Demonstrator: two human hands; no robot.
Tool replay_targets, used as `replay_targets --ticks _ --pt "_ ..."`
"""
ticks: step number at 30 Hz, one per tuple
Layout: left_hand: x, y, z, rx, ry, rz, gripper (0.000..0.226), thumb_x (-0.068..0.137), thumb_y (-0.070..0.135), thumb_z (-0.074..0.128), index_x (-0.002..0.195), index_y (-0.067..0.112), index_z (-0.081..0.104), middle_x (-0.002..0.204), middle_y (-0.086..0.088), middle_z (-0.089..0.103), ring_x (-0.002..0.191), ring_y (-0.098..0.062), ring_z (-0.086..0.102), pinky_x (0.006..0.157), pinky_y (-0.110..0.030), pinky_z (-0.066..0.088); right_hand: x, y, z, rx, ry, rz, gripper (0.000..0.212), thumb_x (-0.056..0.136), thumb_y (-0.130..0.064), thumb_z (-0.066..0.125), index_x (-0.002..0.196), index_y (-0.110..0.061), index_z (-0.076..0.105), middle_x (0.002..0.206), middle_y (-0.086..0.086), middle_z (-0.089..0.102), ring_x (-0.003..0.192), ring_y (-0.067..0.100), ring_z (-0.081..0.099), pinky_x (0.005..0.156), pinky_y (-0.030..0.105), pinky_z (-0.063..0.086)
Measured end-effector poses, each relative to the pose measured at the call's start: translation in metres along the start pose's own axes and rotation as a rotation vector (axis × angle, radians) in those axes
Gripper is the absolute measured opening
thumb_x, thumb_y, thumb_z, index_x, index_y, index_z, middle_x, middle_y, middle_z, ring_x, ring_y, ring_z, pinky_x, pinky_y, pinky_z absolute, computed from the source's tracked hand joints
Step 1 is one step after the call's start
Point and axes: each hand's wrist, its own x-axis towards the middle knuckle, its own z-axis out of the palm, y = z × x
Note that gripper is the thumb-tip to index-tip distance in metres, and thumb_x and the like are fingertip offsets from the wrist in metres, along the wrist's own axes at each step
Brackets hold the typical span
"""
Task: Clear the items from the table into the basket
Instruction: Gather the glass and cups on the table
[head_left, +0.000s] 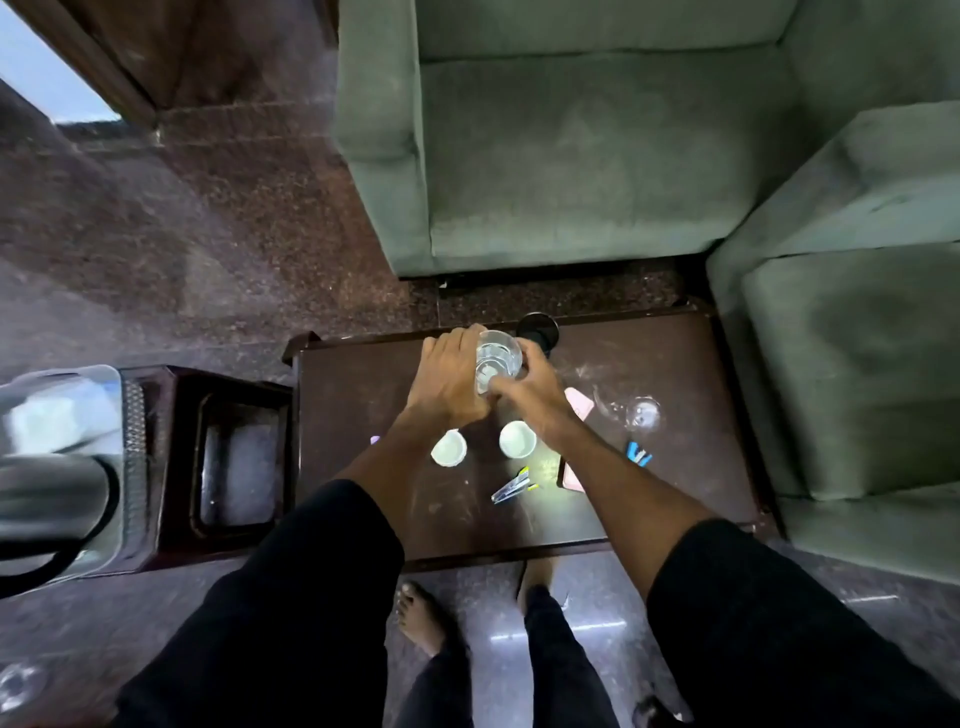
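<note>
The head view looks down on a dark brown wooden surface (363, 415) where both hands meet around a clear drinking glass (497, 358) near its far edge. The left hand (452, 379) wraps the glass from the left side, fingers curled round its wall; the right hand (530, 395) pinches it low on the near right side, so each grip is grasping the same glass. The glass stands roughly upright, mouth toward the camera, its long axis vertical; whether its base touches the surface cannot be told.

The clear plastic basket (67, 467) sits well apart to the left, off the surface, beyond a small dark side stand (228, 457). The left hand is therefore the nearer one for carrying the glass there, and the move probably calls for a sideways sweep to the left with the glass kept upright.

Two small white cups (449, 448) lie just beside the forearms, near the carrying path, and could be knocked.
</note>
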Motion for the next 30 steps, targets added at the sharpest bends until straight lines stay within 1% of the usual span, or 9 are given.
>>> replay_targets --ticks 2,4,7,9,12,14,18,25,30 --pt "0.016 -0.007 0.025 -0.034 0.042 -0.055 0.077 0.069 0.059 0.064 0.133 0.017 0.051 0.113 0.000 0.060 0.102 -0.026 0.058 0.088 -0.040 0.038 0.023 0.021 -0.005 0.074 0.015 0.070 0.074 0.064 -0.038 0.075 0.134 -0.023 0.056 0.123 -0.001 0.068 0.112 0.011 0.065 0.096 0.026 0.054" --pt "0.032 -0.013 0.047 -0.041 0.064 -0.107 0.078 0.069 0.062 0.068 0.130 0.017 0.053 0.112 -0.001 0.061 0.102 -0.026 0.058 0.088 -0.041 0.039 0.042 0.046 -0.009 -0.041 0.088 0.098 0.072 0.066 -0.045 0.069 0.133 -0.024 0.057 0.123 -0.003 0.067 0.113 0.014 0.065 0.101 0.036 0.053" --pt "0.057 -0.024 0.075 -0.022 0.070 -0.147 0.077 0.066 0.063 0.071 0.127 0.020 0.053 0.110 0.000 0.061 0.102 -0.025 0.059 0.089 -0.040 0.036 0.066 0.076 -0.014 -0.291 0.122 0.074 0.047 0.079 -0.023 0.066 0.125 -0.023 0.063 0.112 -0.004 0.072 0.104 0.018 0.068 0.093 0.037 0.054" --pt "0.070 -0.031 0.089 0.004 0.047 -0.153 0.079 0.065 0.065 0.069 0.127 0.020 0.053 0.112 0.000 0.061 0.104 -0.025 0.060 0.090 -0.040 0.036 0.082 0.093 -0.010 -0.364 0.111 0.043 0.042 0.082 -0.013 0.062 0.123 -0.021 0.065 0.113 0.000 0.074 0.107 0.020 0.070 0.094 0.038 0.056" --pt "0.084 -0.043 0.112 0.022 0.026 -0.170 0.086 0.062 0.070 0.074 0.127 0.018 0.053 0.113 -0.001 0.063 0.103 -0.026 0.062 0.090 -0.042 0.037 0.105 0.110 0.003 -0.428 0.113 0.019 0.039 0.081 -0.015 0.057 0.119 -0.023 0.064 0.111 0.003 0.075 0.107 0.027 0.070 0.092 0.046 0.057" --pt "0.087 -0.046 0.124 0.027 0.033 -0.181 0.088 0.059 0.071 0.078 0.126 0.019 0.053 0.111 -0.001 0.063 0.101 -0.026 0.063 0.089 -0.041 0.038 0.115 0.112 0.011 -0.484 0.126 0.009 0.033 0.082 -0.017 0.057 0.114 -0.024 0.063 0.108 0.004 0.074 0.104 0.030 0.069 0.088 0.044 0.057" --pt "0.087 -0.047 0.144 0.001 0.057 -0.200 0.081 0.062 0.066 0.078 0.124 0.020 0.053 0.109 0.000 0.063 0.100 -0.025 0.063 0.088 -0.040 0.039 0.129 0.115 0.021 -0.558 0.147 -0.029 0.018 0.084 -0.020 0.057 0.102 -0.021 0.058 0.099 0.006 0.072 0.096 0.035 0.067 0.076 0.042 0.056" --pt "0.081 -0.047 0.156 -0.009 0.046 -0.220 0.078 0.066 0.062 0.077 0.127 0.020 0.052 0.110 0.002 0.062 0.100 -0.024 0.063 0.086 -0.041 0.038 0.137 0.114 0.021 -0.612 0.159 -0.036 0.019 0.089 -0.018 0.058 0.108 -0.022 0.062 0.104 0.010 0.073 0.098 0.037 0.066 0.075 0.040 0.052" --pt "0.076 -0.055 0.160 -0.009 0.017 -0.228 0.080 0.066 0.051 0.080 0.133 0.018 0.050 0.115 -0.001 0.062 0.103 -0.025 0.063 0.086 -0.040 0.035 0.134 0.110 0.025 -0.590 0.163 -0.074 0.021 0.088 -0.017 0.059 0.108 -0.022 0.064 0.100 0.007 0.074 0.095 0.033 0.069 0.075 0.044 0.058"
